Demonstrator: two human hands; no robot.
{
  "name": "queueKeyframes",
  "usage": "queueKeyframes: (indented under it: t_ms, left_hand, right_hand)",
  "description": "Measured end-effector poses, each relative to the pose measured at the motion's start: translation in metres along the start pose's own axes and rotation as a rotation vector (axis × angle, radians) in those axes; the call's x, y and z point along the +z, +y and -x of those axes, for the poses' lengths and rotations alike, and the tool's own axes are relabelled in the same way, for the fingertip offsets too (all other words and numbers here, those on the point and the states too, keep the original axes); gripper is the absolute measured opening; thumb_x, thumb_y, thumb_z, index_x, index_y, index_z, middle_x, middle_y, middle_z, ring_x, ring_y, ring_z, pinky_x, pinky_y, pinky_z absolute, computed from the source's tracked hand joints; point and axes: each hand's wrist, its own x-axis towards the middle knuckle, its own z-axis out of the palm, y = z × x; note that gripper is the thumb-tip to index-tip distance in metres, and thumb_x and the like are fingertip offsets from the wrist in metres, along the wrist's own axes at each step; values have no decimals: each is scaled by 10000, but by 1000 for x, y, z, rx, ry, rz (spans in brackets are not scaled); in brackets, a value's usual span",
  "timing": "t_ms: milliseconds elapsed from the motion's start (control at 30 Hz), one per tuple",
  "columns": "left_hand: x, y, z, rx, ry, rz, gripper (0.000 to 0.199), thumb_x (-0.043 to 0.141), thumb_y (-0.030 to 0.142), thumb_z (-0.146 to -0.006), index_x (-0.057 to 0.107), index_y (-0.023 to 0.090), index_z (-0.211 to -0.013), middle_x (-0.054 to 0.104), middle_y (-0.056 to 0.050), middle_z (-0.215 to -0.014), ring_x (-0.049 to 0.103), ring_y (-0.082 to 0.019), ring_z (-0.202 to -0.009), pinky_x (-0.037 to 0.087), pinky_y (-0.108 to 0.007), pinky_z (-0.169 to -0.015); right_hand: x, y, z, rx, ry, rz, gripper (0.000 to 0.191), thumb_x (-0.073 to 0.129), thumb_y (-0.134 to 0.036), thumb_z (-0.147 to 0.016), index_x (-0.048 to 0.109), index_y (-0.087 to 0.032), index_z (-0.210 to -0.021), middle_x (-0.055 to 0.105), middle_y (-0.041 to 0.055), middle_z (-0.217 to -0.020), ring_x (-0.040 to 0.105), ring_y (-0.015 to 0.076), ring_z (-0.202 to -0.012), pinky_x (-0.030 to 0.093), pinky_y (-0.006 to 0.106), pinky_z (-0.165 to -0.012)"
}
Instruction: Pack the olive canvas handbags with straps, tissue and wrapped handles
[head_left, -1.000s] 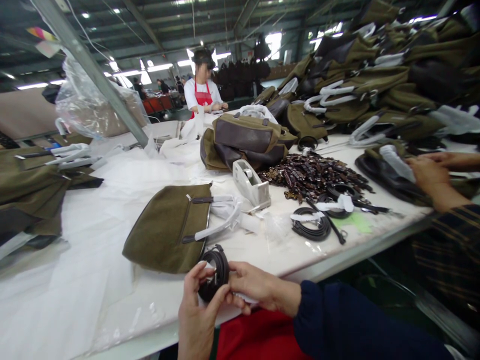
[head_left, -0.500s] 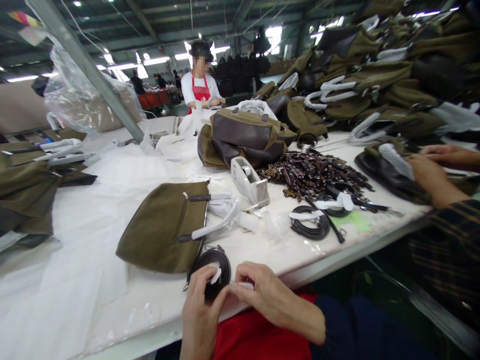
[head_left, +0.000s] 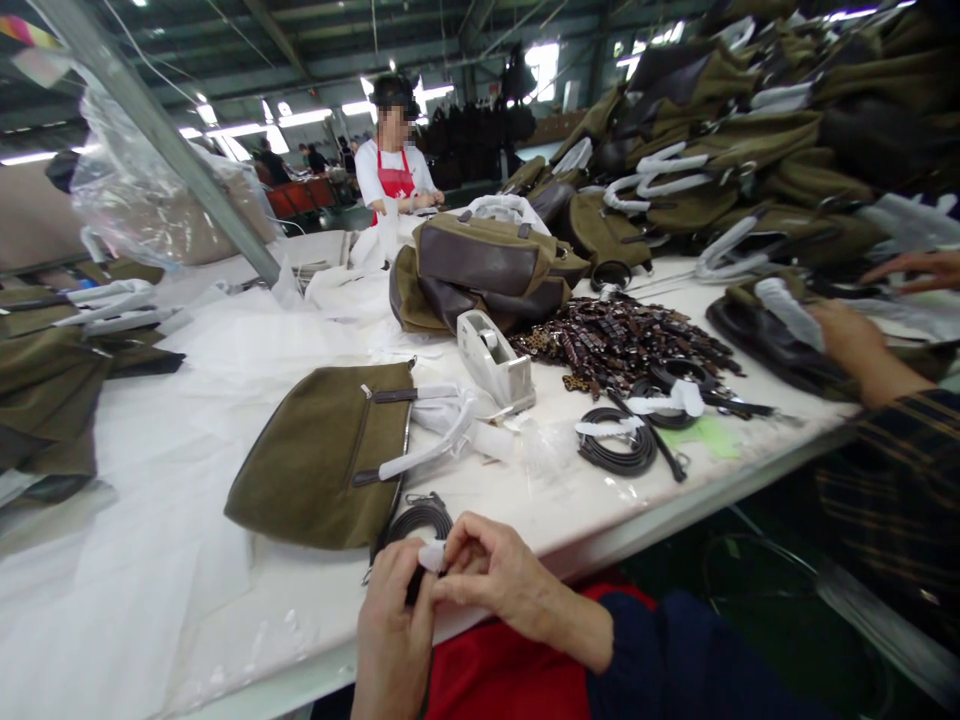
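Note:
Near the table's front edge, my left hand (head_left: 394, 620) is closed on a coiled dark strap (head_left: 420, 517). A strip of white wrapping (head_left: 432, 556) lies across the coil. My right hand (head_left: 499, 575) is closed with bent fingers at this white strip, its fingertips meeting my left fingers; the part inside its grip is hidden. Just beyond the coil an olive handbag (head_left: 307, 455) lies flat, its handles (head_left: 427, 455) wrapped in white. Farther back stands a pale tape dispenser (head_left: 495, 365).
Two more coiled straps (head_left: 619, 455) and a heap of dark brown tags (head_left: 637, 345) lie to the right. Stacked olive bags (head_left: 487, 265) stand behind. A co-worker's hand (head_left: 855, 335) touches a bag at the right. Another person (head_left: 394, 170) in a red apron stands across the table (head_left: 600, 515).
My right hand has moved left and slightly up, bringing the white strip's end over to the coil. The co-worker's far hand at the right has lifted off the bag.

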Motion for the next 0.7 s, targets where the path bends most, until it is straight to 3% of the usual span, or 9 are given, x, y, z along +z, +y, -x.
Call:
queueKeyframes:
  t_ms: [133,300,467,700]
  left_hand:
    - [-5,5,-5,-217,-73,159,159,590,385,-903,629,232,-921,660,-35,-888,630,-217,-833,493,-303,-760]
    - [-17,9,-13,-455,-137,388,317,625,527,-847,593,213,-876,652,-15,-801,621,-197,-760,496,-273,-709]
    - [-26,14,-23,-491,-193,445,343,681,525,-795,593,194,-808,626,-8,-748,585,-182,-716,466,-257,-667]
    - [-27,17,-25,-489,-221,484,319,706,492,-786,605,189,-780,594,14,-707,535,-153,-665,447,-229,-622]
  right_hand:
    - [1,1,1,-57,14,16,270,719,-360,-835,585,-170,-972,631,-7,-764,580,129,-709,432,231,-654]
    - [1,2,-2,-143,37,146,187,646,-314,-880,608,-157,-784,589,3,-779,557,133,-740,431,247,-687]
    - [-1,-2,-6,-135,52,240,144,654,-234,-841,609,-157,-728,549,-7,-784,510,128,-753,384,242,-667]
    - [-1,-3,-7,-98,44,233,155,674,-246,-810,596,-150,-716,509,-21,-768,458,108,-707,337,234,-629]
